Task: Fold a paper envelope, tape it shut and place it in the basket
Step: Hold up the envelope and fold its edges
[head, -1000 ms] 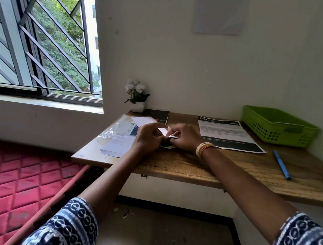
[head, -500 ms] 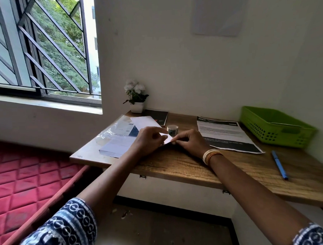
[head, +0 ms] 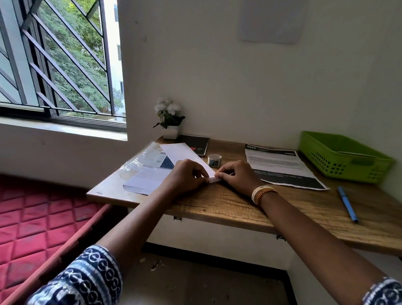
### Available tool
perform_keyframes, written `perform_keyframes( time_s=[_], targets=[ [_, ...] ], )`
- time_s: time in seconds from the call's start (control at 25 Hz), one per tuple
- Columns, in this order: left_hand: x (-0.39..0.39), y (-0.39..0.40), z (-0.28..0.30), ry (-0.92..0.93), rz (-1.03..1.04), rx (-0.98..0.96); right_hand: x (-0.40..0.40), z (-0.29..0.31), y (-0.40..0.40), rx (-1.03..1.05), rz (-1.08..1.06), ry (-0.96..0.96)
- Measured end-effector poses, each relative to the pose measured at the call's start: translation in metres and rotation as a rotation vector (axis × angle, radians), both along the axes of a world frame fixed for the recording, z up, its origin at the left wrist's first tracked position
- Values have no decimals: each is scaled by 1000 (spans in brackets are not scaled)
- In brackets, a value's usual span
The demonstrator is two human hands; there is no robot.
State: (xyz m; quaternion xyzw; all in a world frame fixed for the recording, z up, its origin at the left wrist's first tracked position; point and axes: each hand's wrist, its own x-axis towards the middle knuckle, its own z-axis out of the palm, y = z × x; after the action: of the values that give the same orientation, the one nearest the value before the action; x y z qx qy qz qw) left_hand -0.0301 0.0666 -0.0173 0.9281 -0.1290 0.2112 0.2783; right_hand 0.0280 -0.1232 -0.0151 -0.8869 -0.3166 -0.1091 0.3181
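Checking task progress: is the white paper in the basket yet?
Out. The white paper lies on the desk, held by both hands, left and right, apart from the basket.

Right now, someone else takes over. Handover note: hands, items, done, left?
Left hand: fingers pinch the near end of the folded paper on the desk.
Right hand: fingers pinch the same end from the other side.
Tape roll: standing on the desk just behind the hands, untouched.
Basket: far right of the desk; a flat pale sheet seems to lie inside, hard to tell.
Done: paper folded into a long strip; end fold in progress.
Left: finish the folds, tape shut, place in the basket.
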Motion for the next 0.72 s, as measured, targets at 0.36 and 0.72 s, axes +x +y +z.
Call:
perform_keyframes(
  time_s=[0.36,0.72],
  targets=[
    [-10,4,1,70,-27,163,-30,3,6,-199,129,-153],
    [-23,21,-2,248,-73,278,-41,12,-6,-367,-33,2]
  ],
)
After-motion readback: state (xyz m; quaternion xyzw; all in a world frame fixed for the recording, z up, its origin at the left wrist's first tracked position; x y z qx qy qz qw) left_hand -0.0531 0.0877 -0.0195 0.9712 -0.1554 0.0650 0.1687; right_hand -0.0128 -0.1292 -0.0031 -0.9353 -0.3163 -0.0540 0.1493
